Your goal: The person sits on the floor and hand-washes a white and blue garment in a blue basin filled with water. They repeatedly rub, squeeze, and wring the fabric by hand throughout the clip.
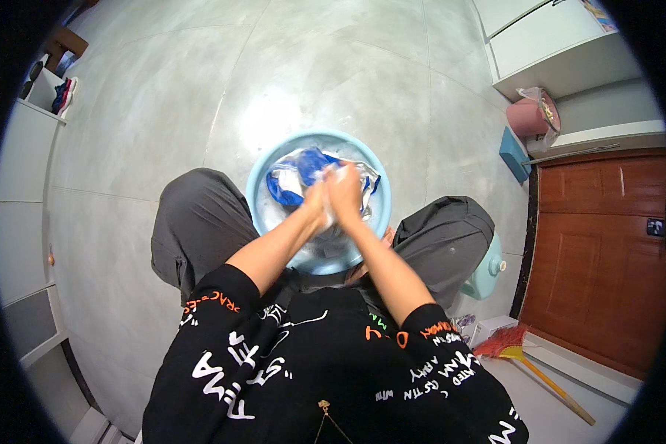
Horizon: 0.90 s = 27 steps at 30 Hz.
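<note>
A light blue plastic basin stands on the floor between my knees, with soapy water in it. In it lies a wet blue and white cloth garment, bunched and partly lifted. My left hand and my right hand press together over the basin's middle. Both grip a part of the garment between them, with white suds around the fingers. The hands are blurred, and the grasped part is mostly hidden by them.
A light green plastic jug stands beside my right knee. Farther right are a blue dustpan, a pink bin, a brown door and a red-bristled broom. A white cabinet with shoes stands left.
</note>
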Each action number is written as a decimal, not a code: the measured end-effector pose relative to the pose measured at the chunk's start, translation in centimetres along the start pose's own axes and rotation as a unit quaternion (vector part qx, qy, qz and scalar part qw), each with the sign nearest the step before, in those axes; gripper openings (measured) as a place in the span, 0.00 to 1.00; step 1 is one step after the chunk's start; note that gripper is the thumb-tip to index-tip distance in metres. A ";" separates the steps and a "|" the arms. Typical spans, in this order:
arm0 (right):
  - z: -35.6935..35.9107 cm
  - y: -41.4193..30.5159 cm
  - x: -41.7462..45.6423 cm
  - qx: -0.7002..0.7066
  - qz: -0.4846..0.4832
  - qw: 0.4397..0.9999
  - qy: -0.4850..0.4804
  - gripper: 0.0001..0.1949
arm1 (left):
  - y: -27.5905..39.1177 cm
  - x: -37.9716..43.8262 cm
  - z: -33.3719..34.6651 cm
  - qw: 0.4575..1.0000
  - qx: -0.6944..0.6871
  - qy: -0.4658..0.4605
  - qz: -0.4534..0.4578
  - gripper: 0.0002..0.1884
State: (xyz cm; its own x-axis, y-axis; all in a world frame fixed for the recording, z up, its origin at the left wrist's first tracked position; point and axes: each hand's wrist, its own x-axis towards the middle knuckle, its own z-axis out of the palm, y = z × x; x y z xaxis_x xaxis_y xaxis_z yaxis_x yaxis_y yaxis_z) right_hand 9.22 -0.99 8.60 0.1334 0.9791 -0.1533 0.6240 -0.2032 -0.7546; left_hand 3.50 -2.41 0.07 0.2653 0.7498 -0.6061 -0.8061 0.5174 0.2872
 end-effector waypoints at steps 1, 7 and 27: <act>-0.3 0.9 2.3 0.043 0.054 0.998 0.001 0.20 | -2.1 2.6 -2.1 0.997 0.024 0.075 0.006 0.19; 1.1 0.5 -2.9 0.028 -0.109 0.994 0.007 0.23 | 2.4 -2.0 -0.7 0.932 -0.287 -0.151 -0.161 0.15; 2.7 3.2 -0.5 0.111 -0.048 0.991 0.053 0.22 | 0.8 0.1 -0.6 0.996 0.066 0.048 0.018 0.18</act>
State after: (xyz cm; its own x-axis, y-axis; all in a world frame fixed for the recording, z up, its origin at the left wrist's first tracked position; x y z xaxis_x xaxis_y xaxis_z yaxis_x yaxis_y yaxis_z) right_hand 9.10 -2.08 4.52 0.1680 0.9857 -0.0150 0.4536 -0.0908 -0.8866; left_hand 2.56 -2.14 -0.20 0.1808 0.7289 -0.6603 -0.7353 0.5460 0.4015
